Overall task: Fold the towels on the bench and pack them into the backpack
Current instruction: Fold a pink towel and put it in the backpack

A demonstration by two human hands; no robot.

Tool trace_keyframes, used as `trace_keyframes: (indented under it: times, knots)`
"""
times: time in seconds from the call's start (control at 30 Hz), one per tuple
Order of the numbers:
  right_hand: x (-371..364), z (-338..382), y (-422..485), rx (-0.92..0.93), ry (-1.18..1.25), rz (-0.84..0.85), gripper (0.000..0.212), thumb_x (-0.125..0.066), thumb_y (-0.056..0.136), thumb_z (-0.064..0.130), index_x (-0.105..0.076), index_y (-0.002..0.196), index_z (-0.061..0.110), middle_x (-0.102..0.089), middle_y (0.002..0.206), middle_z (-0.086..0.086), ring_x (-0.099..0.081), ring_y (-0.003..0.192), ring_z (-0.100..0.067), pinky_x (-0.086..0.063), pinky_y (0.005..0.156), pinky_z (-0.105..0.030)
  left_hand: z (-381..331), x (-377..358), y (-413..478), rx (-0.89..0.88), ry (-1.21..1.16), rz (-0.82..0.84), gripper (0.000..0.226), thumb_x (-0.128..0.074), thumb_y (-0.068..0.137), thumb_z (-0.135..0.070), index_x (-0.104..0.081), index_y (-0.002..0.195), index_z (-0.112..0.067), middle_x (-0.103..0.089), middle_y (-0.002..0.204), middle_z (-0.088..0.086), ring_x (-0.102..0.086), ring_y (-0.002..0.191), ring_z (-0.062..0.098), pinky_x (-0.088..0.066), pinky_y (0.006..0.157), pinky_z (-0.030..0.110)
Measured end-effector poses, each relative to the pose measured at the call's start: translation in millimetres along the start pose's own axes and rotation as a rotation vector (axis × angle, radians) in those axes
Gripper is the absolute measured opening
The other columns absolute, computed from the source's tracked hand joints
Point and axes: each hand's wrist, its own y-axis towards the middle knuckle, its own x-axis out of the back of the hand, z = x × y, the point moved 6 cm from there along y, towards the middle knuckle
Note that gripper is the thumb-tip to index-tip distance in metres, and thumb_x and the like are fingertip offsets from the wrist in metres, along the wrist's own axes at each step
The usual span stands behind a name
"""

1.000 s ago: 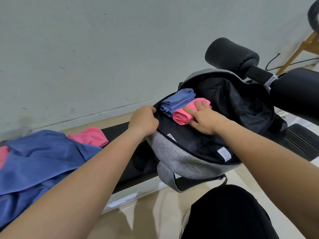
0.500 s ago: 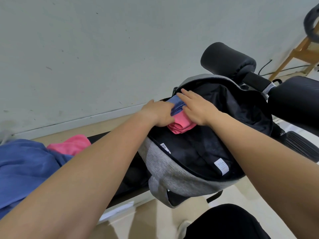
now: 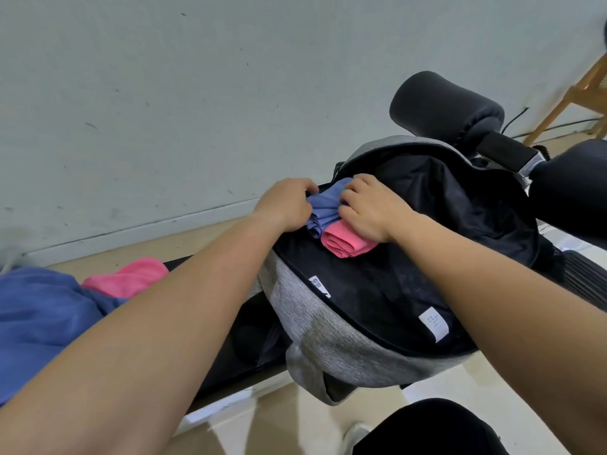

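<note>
Our left hand (image 3: 285, 205) and right hand (image 3: 371, 210) both gripped the folded blue towel (image 3: 323, 208) in the open backpack (image 3: 328, 349). The pink towel (image 3: 346, 244) lay touching it.

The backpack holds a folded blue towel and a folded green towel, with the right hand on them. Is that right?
Not green: the head view shows a folded pink towel beside the folded blue towel in the backpack, with the right hand on them.

Your left hand (image 3: 285, 205) and right hand (image 3: 371, 208) hold 2 folded towels (image 3: 345, 244) in the backpack (image 3: 328, 339) on the bench (image 3: 253, 362); loose towels (image 3: 49, 316) lie left of it.
</note>
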Motion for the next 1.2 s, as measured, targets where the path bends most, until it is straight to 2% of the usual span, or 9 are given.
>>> trace_keyframes:
  times: [0.1, 0.2, 0.27, 0.33, 0.4, 0.5, 0.63, 0.9, 1.2]
  knots:
    - [8, 8, 7, -0.056, 0.215, -0.052, 0.039, -0.025, 0.103, 0.036, -0.053, 0.088, 0.013, -0.055, 0.098, -0.014, -0.051, 0.1, -0.034, -0.04, 0.093, -0.045, 15, 0, 5, 0.132, -0.016, -0.037, 0.048, -0.052, 0.09, -0.005, -0.054, 0.137, -0.015, -0.058, 0.135, 0.016, -0.055, 0.122, 0.035, -0.046, 0.1, 0.038]
    - [0, 10, 7, -0.168, 0.382, -0.118, 0.027, -0.029, 0.105, 0.039, -0.049, 0.099, 0.022, -0.049, 0.103, -0.007, -0.051, 0.104, -0.031, -0.041, 0.088, -0.04, 18, 1, 10, 0.128, 0.061, -0.053, 0.023, -0.056, 0.087, -0.008, -0.071, 0.105, -0.01, -0.069, 0.106, 0.017, -0.064, 0.1, 0.037, -0.049, 0.076, 0.035]
    - [-9, 14, 7, -0.234, 0.38, -0.134, 0.039, -0.029, 0.103, 0.045, -0.052, 0.128, 0.027, -0.048, 0.125, -0.012, -0.048, 0.117, -0.032, -0.038, 0.099, -0.039, 18, 5, 13, 0.114, 0.063, -0.063, 0.016, -0.056, 0.087, -0.011, -0.072, 0.088, -0.01, -0.069, 0.09, 0.016, -0.063, 0.086, 0.036, -0.044, 0.067, 0.032]
    - [-21, 18, 6, -0.281, 0.226, -0.053, 0.056, -0.026, 0.099, 0.057, -0.034, 0.149, 0.035, -0.03, 0.152, -0.017, -0.028, 0.14, -0.034, -0.022, 0.117, -0.044, 18, 9, 16, 0.108, 0.026, -0.07, 0.018, -0.054, 0.088, -0.012, -0.065, 0.073, -0.011, -0.067, 0.086, 0.017, -0.059, 0.08, 0.035, -0.041, 0.064, 0.031]
    - [-31, 16, 2, -0.335, 0.131, 0.039, 0.076, -0.021, 0.092, 0.07, -0.013, 0.157, 0.03, -0.006, 0.163, -0.018, -0.003, 0.15, -0.033, -0.003, 0.122, -0.045, 17, 13, 18, 0.104, -0.007, -0.069, 0.023, -0.052, 0.086, -0.009, -0.059, 0.064, -0.013, -0.066, 0.084, 0.019, -0.056, 0.077, 0.033, -0.039, 0.063, 0.03]
    - [-37, 13, -1, -0.38, 0.102, 0.104, 0.089, -0.017, 0.087, 0.078, -0.001, 0.158, 0.027, 0.007, 0.163, -0.02, 0.006, 0.151, -0.033, 0.003, 0.122, -0.046, 14, 18, 18, 0.081, -0.038, -0.087, 0.025, -0.051, 0.086, -0.009, -0.075, 0.084, -0.016, -0.067, 0.084, 0.012, -0.061, 0.082, 0.031, -0.043, 0.065, 0.03]
    - [-42, 17, 3, -0.411, 0.088, 0.133, 0.087, -0.014, 0.089, 0.076, -0.002, 0.158, 0.024, 0.004, 0.163, -0.022, 0.004, 0.151, -0.033, 0.002, 0.122, -0.045, 6, 17, 15, 0.022, -0.018, -0.089, 0.026, -0.05, 0.083, -0.008, -0.075, 0.081, -0.015, -0.069, 0.079, 0.008, -0.064, 0.082, 0.032, -0.048, 0.063, 0.031]
    - [-43, 20, 0, -0.395, 0.08, 0.12, 0.087, -0.013, 0.09, 0.074, -0.006, 0.158, 0.02, 0.001, 0.163, -0.023, 0.001, 0.151, -0.034, 0.0, 0.122, -0.046, 10, 12, 10, 0.009, -0.002, -0.099, 0.031, -0.051, 0.093, -0.015, -0.074, 0.112, -0.022, -0.072, 0.115, 0.005, -0.065, 0.106, 0.029, -0.054, 0.087, 0.035]
    - [-36, 15, 2, -0.363, 0.15, 0.165, 0.083, -0.014, 0.092, 0.073, -0.005, 0.158, 0.025, 0.003, 0.164, -0.016, 0.006, 0.152, -0.029, 0.003, 0.122, -0.047, 12, 10, -3, 0.069, -0.064, 0.009, 0.027, -0.051, 0.092, -0.023, -0.074, 0.104, -0.016, -0.073, 0.107, 0.008, -0.065, 0.101, 0.029, -0.054, 0.09, 0.04]
